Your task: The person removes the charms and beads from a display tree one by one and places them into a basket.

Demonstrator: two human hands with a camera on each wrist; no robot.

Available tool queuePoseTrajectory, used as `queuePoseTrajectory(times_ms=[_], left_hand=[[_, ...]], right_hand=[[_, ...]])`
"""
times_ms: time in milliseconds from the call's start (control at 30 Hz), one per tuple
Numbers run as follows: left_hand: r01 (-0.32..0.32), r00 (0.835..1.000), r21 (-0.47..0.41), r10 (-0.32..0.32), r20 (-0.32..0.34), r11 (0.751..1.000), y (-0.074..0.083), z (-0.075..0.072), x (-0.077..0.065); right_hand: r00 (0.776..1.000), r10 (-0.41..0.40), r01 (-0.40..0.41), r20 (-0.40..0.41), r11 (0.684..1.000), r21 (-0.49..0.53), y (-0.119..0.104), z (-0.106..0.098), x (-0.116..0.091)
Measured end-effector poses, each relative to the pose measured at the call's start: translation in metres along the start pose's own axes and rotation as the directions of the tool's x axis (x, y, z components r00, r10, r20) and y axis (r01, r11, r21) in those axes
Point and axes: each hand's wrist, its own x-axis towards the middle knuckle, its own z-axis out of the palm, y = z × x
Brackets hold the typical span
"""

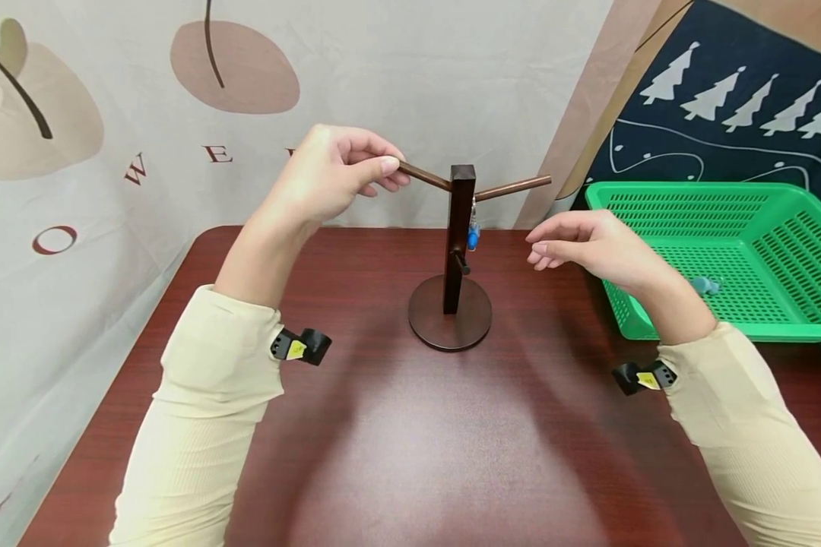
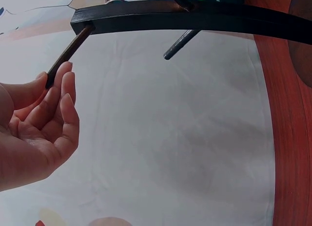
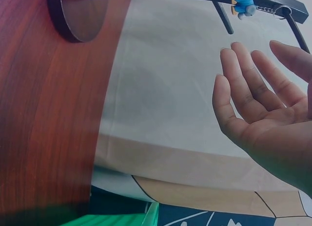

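A dark wooden stand (image 1: 457, 243) with a square post, a round base and side pegs stands upright on the table. My left hand (image 1: 335, 169) pinches the outer end of its upper left peg (image 1: 426, 176) between thumb and fingers; the left wrist view shows the same pinch on the peg (image 2: 69, 51). On the upper right peg (image 1: 516, 187), close to the post, a blue figure keychain (image 1: 474, 237) hangs by its ring. To the right of the stand, my right hand (image 1: 591, 241) is in the air, fingers loosely bent and holding nothing.
A green plastic basket (image 1: 718, 331) sits at the table's right side, with a small blue-grey item (image 1: 706, 285) inside. Behind the reddish-brown table (image 1: 410, 456) hangs a pale printed cloth (image 1: 410, 68). A short lower peg (image 1: 461, 263) sticks out from the post toward me.
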Motion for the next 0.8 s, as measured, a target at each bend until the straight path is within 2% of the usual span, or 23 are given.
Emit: queuePoseTrajectory(times_ms=[233,400,800], left_hand=[[0.004,1.0,0.0,-0.004,0.015,1.0,-0.001,0.0,0.004],[0.019,1.0,-0.004,-0.019,0.015,1.0,-0.001,-0.001,0.005],[0.028,1.0,-0.004,-0.028,0.003,1.0,-0.002,-0.001,0.005]], right_hand=[[1.0,0.015,-0.014,-0.009,0.999,0.039,-0.003,0.005,0.003],[1.0,0.015,-0.015,-0.016,0.999,0.031,-0.003,0.009,0.007],[0.999,0.043,-0.042,-0.017,0.996,0.081,-0.003,0.028,0.025]])
